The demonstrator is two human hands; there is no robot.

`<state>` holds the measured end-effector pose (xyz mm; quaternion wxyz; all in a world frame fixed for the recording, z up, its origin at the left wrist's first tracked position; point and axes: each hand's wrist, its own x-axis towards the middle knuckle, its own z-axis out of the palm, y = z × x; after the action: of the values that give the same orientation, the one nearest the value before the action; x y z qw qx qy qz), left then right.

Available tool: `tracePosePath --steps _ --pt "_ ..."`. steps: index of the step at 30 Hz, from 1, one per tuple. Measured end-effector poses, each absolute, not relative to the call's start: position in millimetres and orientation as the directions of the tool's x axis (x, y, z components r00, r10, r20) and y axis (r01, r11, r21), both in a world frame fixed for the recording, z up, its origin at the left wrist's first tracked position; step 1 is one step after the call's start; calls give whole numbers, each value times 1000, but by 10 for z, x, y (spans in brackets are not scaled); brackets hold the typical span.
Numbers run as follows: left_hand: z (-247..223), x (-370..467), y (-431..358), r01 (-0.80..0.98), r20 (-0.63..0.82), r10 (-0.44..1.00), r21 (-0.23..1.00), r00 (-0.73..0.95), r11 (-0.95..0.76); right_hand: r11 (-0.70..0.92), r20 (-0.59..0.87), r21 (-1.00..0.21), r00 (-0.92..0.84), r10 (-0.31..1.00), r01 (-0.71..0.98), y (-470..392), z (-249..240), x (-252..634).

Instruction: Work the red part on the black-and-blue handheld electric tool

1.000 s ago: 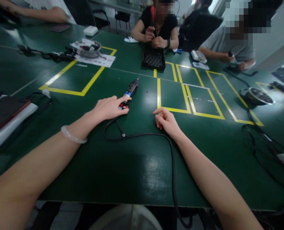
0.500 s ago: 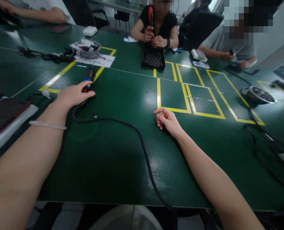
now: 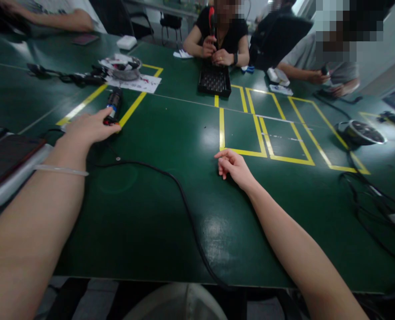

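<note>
Green table [image 3: 153, 235], left hand [image 3: 87, 130] gripping black tool [image 3: 115, 98], heaped bowl [image 3: 133, 70] beyond

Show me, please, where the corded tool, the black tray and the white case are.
Corded tool [image 3: 115, 98]: head view, on its dark barrel.
Black tray [image 3: 213, 92]: head view, on its front wall.
White case [image 3: 126, 42]: head view, on its top.

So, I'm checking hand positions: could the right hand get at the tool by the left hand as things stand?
Probably yes: the green tabletop offers the right hand a low, direct path. However, the left hand covers the near end of the tool, leaving its dark front exposed.
</note>
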<state>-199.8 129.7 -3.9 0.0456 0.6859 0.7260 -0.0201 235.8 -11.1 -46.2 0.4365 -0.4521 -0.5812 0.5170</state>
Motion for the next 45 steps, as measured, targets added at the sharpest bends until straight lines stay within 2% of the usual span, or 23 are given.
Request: tracePosePath --steps 3,19,27,33,37,40,45 --pt "-17 -1904 1254 968 -90 964 -11 -251 251 66 47 -994 -211 976 86 -108 -460 2351" --pt "-49 -1533 964 989 31 993 -88 -115 117 86 47 -981 -213 976 176 -89 -440 2261" --pt "35 -921 647 990 48 998 -138 32 -25 110 75 -974 -175 982 196 -113 -464 2254" --pt "34 -436 302 959 33 973 -176 230 -221 311 263 -875 -174 949 372 -193 -399 2183" --pt "60 -141 6 925 -12 938 -163 346 -343 391 297 -805 -268 917 446 -277 -347 2070" --pt "66 25 -191 894 -24 909 -167 417 -415 372 224 -794 -337 915 481 -341 -331 1981" --pt "88 145 -388 862 -34 872 -134 489 -489 203 60 -840 -285 957 503 -450 -302 1846"
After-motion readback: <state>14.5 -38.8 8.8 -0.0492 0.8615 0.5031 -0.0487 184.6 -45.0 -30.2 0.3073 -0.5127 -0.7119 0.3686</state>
